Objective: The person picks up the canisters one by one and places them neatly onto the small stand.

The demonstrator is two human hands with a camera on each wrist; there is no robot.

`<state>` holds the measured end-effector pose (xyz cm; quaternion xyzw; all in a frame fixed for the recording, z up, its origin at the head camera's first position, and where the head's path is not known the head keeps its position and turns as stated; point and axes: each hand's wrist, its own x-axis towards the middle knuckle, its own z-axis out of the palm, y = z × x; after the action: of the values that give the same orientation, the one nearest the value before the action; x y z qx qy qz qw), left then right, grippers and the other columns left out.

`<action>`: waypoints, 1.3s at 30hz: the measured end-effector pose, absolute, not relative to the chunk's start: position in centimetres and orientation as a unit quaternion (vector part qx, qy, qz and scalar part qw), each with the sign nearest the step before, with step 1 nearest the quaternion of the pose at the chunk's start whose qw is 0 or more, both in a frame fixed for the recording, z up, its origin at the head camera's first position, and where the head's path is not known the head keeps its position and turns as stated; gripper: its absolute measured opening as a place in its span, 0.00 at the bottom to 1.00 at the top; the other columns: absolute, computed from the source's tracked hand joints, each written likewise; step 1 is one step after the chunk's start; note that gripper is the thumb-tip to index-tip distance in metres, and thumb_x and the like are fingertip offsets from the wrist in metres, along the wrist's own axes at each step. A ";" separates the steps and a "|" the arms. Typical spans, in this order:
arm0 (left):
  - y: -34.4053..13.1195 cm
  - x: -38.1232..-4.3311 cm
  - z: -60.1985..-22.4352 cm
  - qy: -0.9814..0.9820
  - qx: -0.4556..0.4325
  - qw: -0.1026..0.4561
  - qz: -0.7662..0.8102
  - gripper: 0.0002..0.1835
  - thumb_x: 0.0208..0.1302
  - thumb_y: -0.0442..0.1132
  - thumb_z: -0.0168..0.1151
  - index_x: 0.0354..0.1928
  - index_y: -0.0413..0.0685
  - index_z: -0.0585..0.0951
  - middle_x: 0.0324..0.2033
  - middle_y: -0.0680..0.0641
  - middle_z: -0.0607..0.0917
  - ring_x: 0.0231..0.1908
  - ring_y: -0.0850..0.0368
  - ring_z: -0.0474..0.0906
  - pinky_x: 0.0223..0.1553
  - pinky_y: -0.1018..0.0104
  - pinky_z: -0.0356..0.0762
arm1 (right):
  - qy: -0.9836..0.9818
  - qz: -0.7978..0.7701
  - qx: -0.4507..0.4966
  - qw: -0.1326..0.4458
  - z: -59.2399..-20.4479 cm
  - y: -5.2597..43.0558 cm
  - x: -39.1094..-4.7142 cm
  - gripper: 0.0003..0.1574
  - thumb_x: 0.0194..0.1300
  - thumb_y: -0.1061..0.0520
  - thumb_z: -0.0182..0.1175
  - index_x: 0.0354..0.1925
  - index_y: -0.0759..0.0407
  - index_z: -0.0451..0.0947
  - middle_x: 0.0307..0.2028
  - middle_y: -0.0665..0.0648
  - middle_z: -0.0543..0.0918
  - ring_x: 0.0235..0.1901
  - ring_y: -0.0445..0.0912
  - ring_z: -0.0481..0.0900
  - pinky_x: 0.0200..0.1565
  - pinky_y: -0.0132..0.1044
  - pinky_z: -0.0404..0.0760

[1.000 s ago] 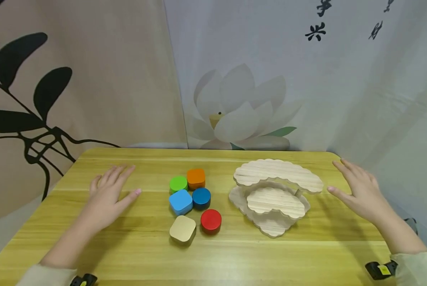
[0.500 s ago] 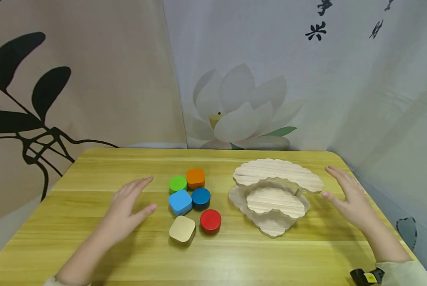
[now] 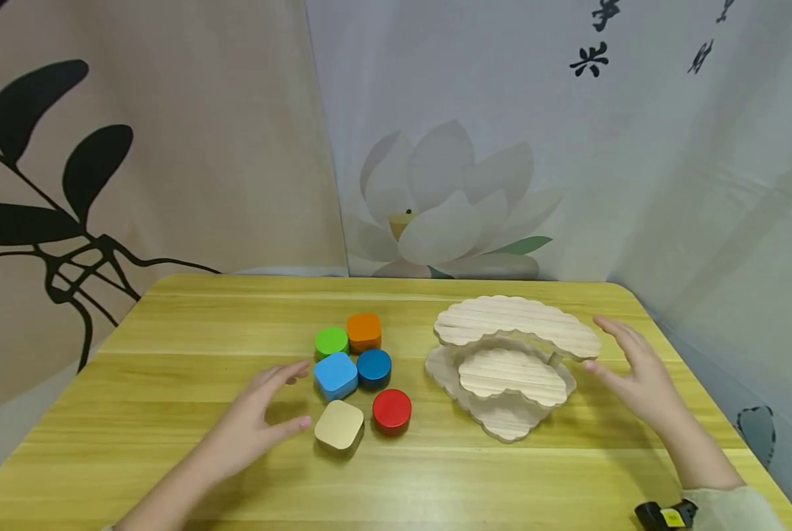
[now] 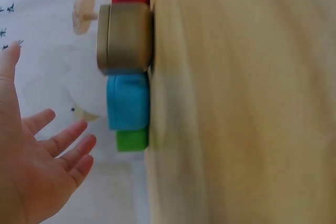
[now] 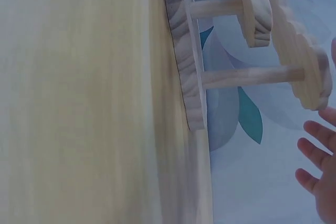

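Observation:
In the head view my left hand (image 3: 246, 428) hovers with fingers spread, just left of a light blue rounded-square piece (image 3: 335, 375) and a beige one (image 3: 339, 427). The left wrist view shows a seam near the top of the beige piece (image 4: 126, 38), and the palm holds nothing. Beside these stand green (image 3: 332, 343), orange (image 3: 364, 332), dark blue (image 3: 373, 368) and red (image 3: 392, 411) pieces. My right hand (image 3: 638, 380) is open at the right end of a tiered wooden stand (image 3: 512, 321) with scalloped edges. Whether its fingertips touch the top tier I cannot tell.
The stand's tiers rest on thin posts (image 5: 252, 76) above a scalloped base (image 5: 184, 51). All stands on a wooden table (image 3: 170, 354), with a printed curtain (image 3: 237, 147) behind its far edge.
My left hand has moved right and nearer to me, up to the coloured pieces. My right hand has moved left to the stand. The pieces and the stand have stayed put.

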<state>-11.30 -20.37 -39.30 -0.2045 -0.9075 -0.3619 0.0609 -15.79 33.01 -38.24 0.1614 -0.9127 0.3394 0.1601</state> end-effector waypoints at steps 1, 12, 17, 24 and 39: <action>-20.3 -11.2 -39.5 -0.906 -0.206 0.054 -0.367 0.40 0.55 0.49 0.71 0.69 0.50 0.66 0.58 0.47 0.75 0.55 0.48 0.70 0.52 0.38 0.69 | -0.913 0.341 0.159 0.158 -38.3 32.9 -15.8 0.46 0.61 0.57 0.66 0.72 0.52 0.57 0.65 0.71 0.61 0.62 0.72 0.56 0.54 0.75 0.52; -19.4 -11.1 -41.1 -0.895 -0.206 -0.003 -0.395 0.44 0.47 0.58 0.74 0.67 0.52 0.69 0.52 0.52 0.78 0.51 0.51 0.73 0.49 0.44 0.72 | -0.907 0.360 0.144 0.161 -39.0 32.3 -16.2 0.43 0.62 0.57 0.66 0.71 0.54 0.59 0.62 0.69 0.66 0.60 0.68 0.60 0.51 0.74 0.56; -19.1 -11.1 -41.8 -0.890 -0.215 -0.007 -0.401 0.44 0.45 0.56 0.76 0.65 0.53 0.71 0.50 0.57 0.78 0.50 0.54 0.74 0.51 0.46 0.73 | -0.905 0.371 0.136 0.156 -39.2 32.2 -16.1 0.42 0.63 0.57 0.65 0.71 0.55 0.59 0.62 0.69 0.65 0.60 0.69 0.60 0.51 0.74 0.56; -18.7 -11.1 -42.4 -0.895 -0.207 -0.027 -0.395 0.44 0.45 0.59 0.74 0.65 0.53 0.72 0.57 0.53 0.75 0.57 0.50 0.71 0.56 0.46 0.68 | -0.903 0.383 0.124 0.149 -39.4 31.9 -16.1 0.41 0.64 0.57 0.64 0.71 0.56 0.59 0.62 0.70 0.65 0.60 0.69 0.59 0.51 0.75 0.56; -18.1 -11.4 -42.6 -0.894 -0.189 -0.059 -0.403 0.43 0.46 0.59 0.74 0.64 0.52 0.72 0.61 0.48 0.73 0.61 0.47 0.68 0.58 0.46 0.66 | -0.903 0.390 0.113 0.143 -39.2 31.7 -16.0 0.39 0.65 0.55 0.63 0.71 0.56 0.60 0.63 0.68 0.66 0.58 0.67 0.62 0.51 0.68 0.59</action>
<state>-11.37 -18.09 -42.62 -0.1887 -0.8937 -0.4028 -0.0589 -16.02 31.73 -39.16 0.1126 -0.9026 0.3900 0.1431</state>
